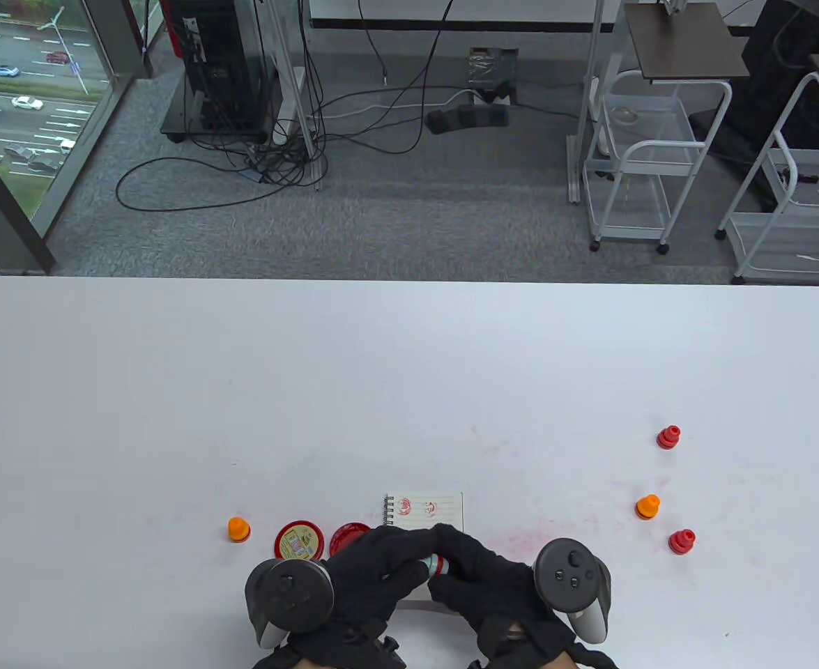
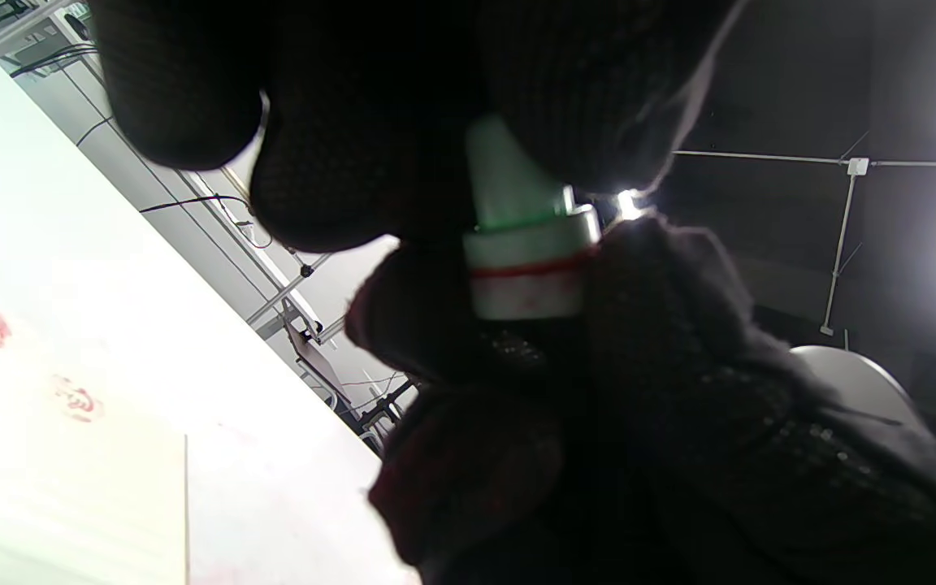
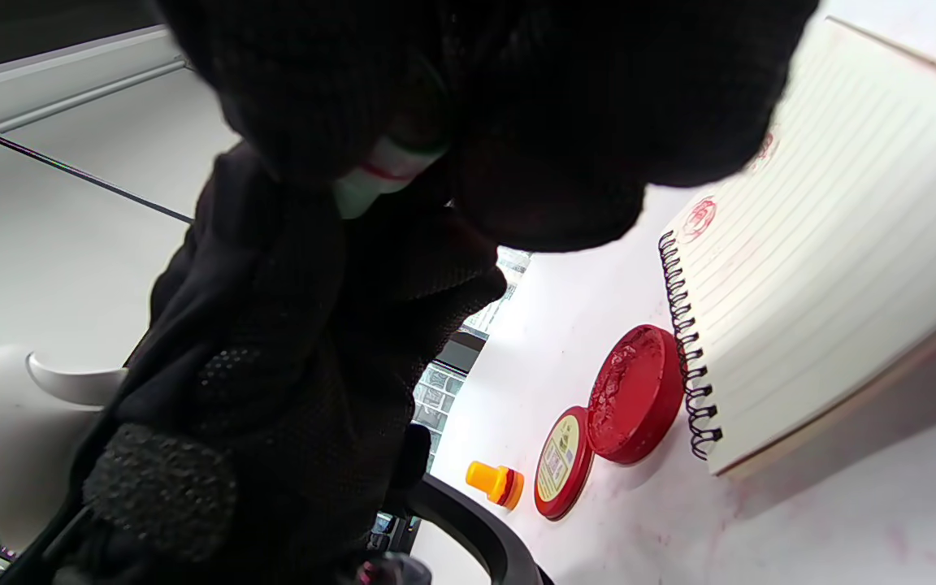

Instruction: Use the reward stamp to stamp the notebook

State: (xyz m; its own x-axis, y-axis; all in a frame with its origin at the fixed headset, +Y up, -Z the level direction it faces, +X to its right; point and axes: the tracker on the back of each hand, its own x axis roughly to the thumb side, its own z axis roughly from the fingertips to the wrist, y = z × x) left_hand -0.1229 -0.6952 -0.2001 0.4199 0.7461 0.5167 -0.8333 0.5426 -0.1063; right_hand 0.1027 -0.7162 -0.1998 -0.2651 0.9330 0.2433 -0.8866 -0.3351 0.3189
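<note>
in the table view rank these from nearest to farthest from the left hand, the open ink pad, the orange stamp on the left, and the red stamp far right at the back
1. Open ink pad, touching the left hand at its left.
2. Orange stamp, farther left, past the lid.
3. Red stamp, far right, toward the back.

The counter (image 1: 409, 362) carries one spiral notebook (image 1: 444, 512), one open red ink pad (image 1: 348, 536) and one ink-pad lid (image 1: 299, 542). Small stamps number five: two orange (image 1: 239, 529) (image 1: 647, 507), two red (image 1: 668, 437) (image 1: 682, 541), and one green-and-white (image 1: 434, 563) between two gloved hands (image 1: 374, 578) (image 1: 482, 582).
</note>
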